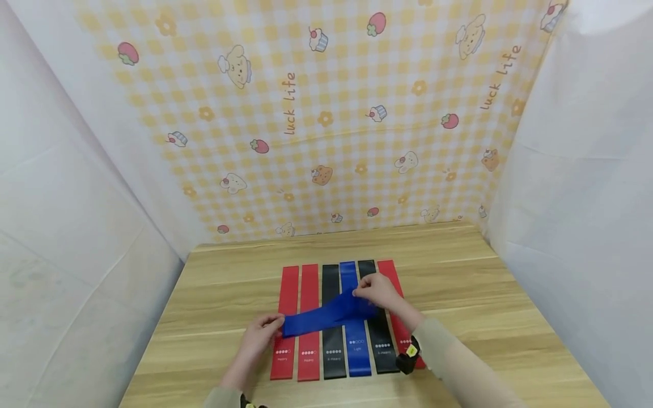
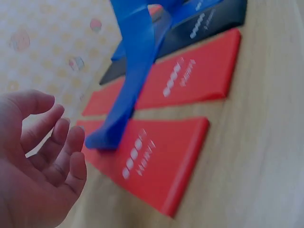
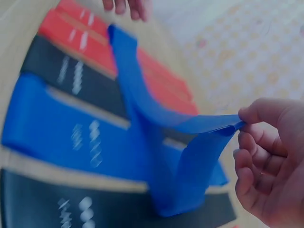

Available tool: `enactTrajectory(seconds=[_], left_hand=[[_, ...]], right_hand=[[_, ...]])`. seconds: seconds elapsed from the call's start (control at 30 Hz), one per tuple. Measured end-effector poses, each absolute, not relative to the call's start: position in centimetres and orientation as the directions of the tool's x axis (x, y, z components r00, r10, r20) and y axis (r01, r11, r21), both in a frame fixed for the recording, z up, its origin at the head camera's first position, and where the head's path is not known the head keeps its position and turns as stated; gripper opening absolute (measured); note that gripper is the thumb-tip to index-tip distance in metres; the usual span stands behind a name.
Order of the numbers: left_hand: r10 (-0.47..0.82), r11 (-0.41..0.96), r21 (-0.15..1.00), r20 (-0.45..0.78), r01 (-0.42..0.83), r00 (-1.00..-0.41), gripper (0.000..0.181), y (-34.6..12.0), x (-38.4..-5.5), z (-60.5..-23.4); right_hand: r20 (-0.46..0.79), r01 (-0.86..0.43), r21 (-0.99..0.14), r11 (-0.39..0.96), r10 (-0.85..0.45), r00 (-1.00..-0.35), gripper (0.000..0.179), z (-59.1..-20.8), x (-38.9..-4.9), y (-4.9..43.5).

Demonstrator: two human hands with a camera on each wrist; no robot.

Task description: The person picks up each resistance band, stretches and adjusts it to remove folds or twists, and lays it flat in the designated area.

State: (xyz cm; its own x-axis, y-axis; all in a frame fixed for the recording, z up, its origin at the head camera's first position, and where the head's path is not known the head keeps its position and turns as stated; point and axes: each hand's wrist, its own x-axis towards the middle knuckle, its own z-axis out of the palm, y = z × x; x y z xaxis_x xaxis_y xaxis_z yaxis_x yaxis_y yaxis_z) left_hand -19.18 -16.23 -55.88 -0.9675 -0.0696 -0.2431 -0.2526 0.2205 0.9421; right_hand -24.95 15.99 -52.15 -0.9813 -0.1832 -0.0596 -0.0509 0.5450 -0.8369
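Note:
A loose blue resistance band [image 1: 316, 322] stretches crosswise over a row of flat bands in the head view. My right hand [image 1: 378, 290] pinches an edge of it between thumb and forefinger; the right wrist view shows the loop [image 3: 190, 166] hanging from those fingertips. At the band's left end is my left hand [image 1: 262, 334]. In the left wrist view, this hand [image 2: 42, 156] has loosely bent fingers with nothing between them, close beside the band's folded end [image 2: 107, 140]. That end lies over the leftmost red band [image 2: 156, 166].
Under the loose band lie two red bands at left, a black band [image 1: 334, 362], a flat blue band [image 1: 359, 361], another black band [image 1: 386, 360] and a red band [image 1: 390, 273] at right. They rest on a wooden table [image 1: 214, 294]. A checked cloth [image 1: 347, 141] hangs behind.

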Motion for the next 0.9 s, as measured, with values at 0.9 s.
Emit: enactTrajectory(seconds=[0.9], left_hand=[[0.614,-0.041,0.998,-0.008,-0.042,-0.789,0.042,-8.0,-24.6,-49.1]], right_hand=[[-0.087,0.053,-0.995,0.084,-0.476,-0.875,0.011,-41.8,-25.7,13.3]])
